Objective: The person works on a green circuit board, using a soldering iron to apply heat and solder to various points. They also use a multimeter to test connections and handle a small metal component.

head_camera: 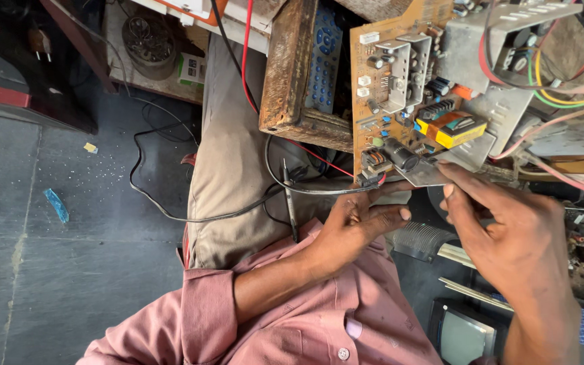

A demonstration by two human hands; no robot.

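We are steadying the orange circuit board (400, 101) by its lower edge, left hand (356, 226) pinching there and right hand (508, 236) gripping its metal heat-sink plate (441, 169), so any next move calls for a firm hold clear of the trailing wires (549, 94).

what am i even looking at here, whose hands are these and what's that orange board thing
This is one picture from a camera worn on a person's head, looking down at their own lap and hands. The person wears a pink shirt and tan trousers. The orange-brown thing is a circuit board covered in small parts, with a yellow block and a metal plate on it. Coloured wires run off to the right. The left hand sits under the board's near edge, fingers curled, beside a black cable and a thin probe. The right hand touches the board's edge with its fingertips. A worn wooden block rests on the knee; the floor is grey stone.
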